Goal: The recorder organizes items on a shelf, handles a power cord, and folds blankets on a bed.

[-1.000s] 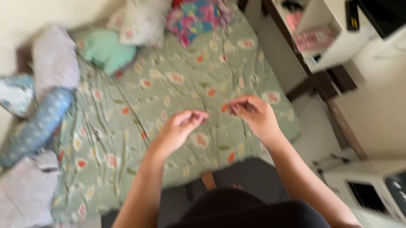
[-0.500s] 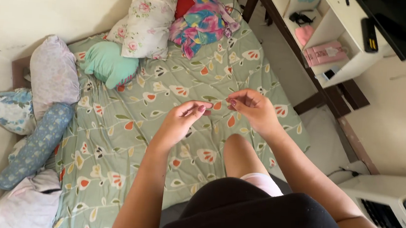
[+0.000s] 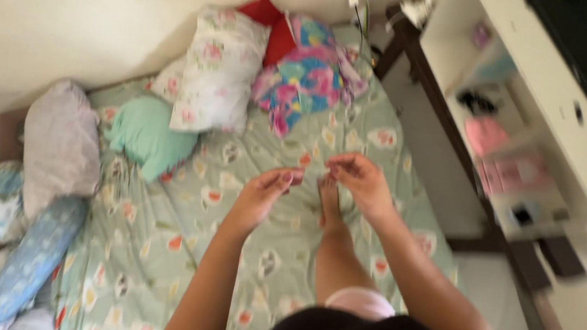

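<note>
We count two hands, held close together above the bed (image 3: 264, 254). Our left hand (image 3: 262, 194) and right hand (image 3: 359, 181) have fingertips pinched and nearly meeting; whether they grip anything we cannot tell, the picture being blurred. One bare foot (image 3: 329, 200) rests on the sheet just below and between them. We count six pillows: white floral (image 3: 216, 73), mint (image 3: 144, 134), red (image 3: 270, 25), multicoloured (image 3: 308, 81), grey (image 3: 62, 141) and blue (image 3: 22, 269). One shelf (image 3: 527, 86) stands right.

The pillows (image 3: 216, 73) are lying at the far end of the bed (image 3: 229, 251); the shelf unit (image 3: 524, 114) is standing at its right; both hands (image 3: 266, 194) are hanging above the sheet.
</note>
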